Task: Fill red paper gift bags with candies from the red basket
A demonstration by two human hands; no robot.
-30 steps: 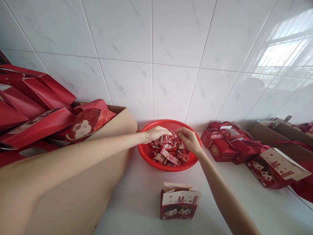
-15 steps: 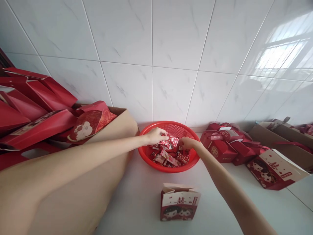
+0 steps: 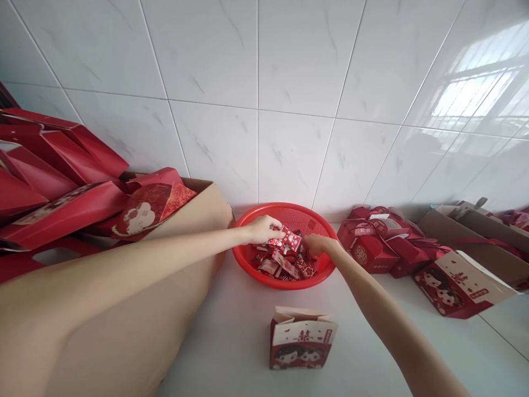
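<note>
A red perforated plastic basket [image 3: 285,285] stands against the tiled wall, holding several wrapped sweets [image 3: 285,264] in red, pink and white. Over its left side, my left hand [image 3: 263,229] pinches a red candy packet [image 3: 291,239] with white spots. My right hand [image 3: 316,244] reaches in at the right side among the sweets; its fingers are curled down and partly hidden, so what they grip cannot be made out. In front of the basket, a red and cream paper gift bag [image 3: 303,337] with two cartoon figures stands upright, its top open.
On the left, a large cardboard box [image 3: 182,286] bears several folded red gift boxes [image 3: 74,154]. To the right sit small red boxes [image 3: 372,248], a tilted gift bag [image 3: 463,284] and an open cardboard box [image 3: 475,231]. White tiles [image 3: 289,143] rise behind.
My right hand has shifted slightly among the sweets, and a flowered packet beside it has tilted. My left hand keeps the spotted packet in nearly the same place. The view has shifted a little.
</note>
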